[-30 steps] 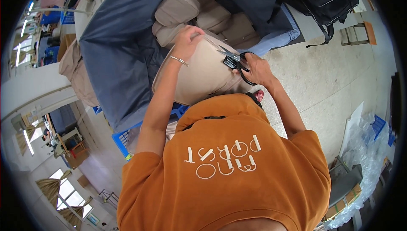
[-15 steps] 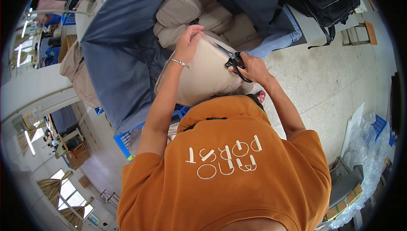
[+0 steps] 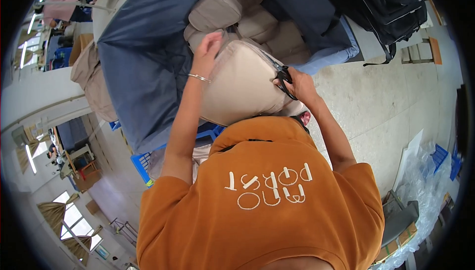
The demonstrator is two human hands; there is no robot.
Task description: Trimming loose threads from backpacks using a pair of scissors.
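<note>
A beige padded fabric bag (image 3: 242,84) rests against my lap, with a seam along its far edge. My right hand (image 3: 299,84) is closed round the black handles of a pair of scissors (image 3: 283,76), whose blades point along the bag's far right edge. Over the bag's far left corner is my left hand (image 3: 207,52), wearing a silver bracelet (image 3: 199,77). Its fingers are bent and smeared by motion, so whether they hold anything cannot be made out. Beyond lie several similar beige bags (image 3: 216,8) in a large bin lined with dark blue fabric (image 3: 143,67).
A black backpack (image 3: 381,7) lies on a surface at the far right. Blue plastic crates (image 3: 142,167) stand by my left side. Beige fabric (image 3: 91,82) hangs outside the bin's left wall. Clear plastic wrapping (image 3: 425,191) is heaped at the right near a grey chair (image 3: 402,220).
My left hand has come off the bag's top edge and moved left, its fingers bending. The right hand with the scissors has shifted slightly right and nearer. The whole view has swung a little.
</note>
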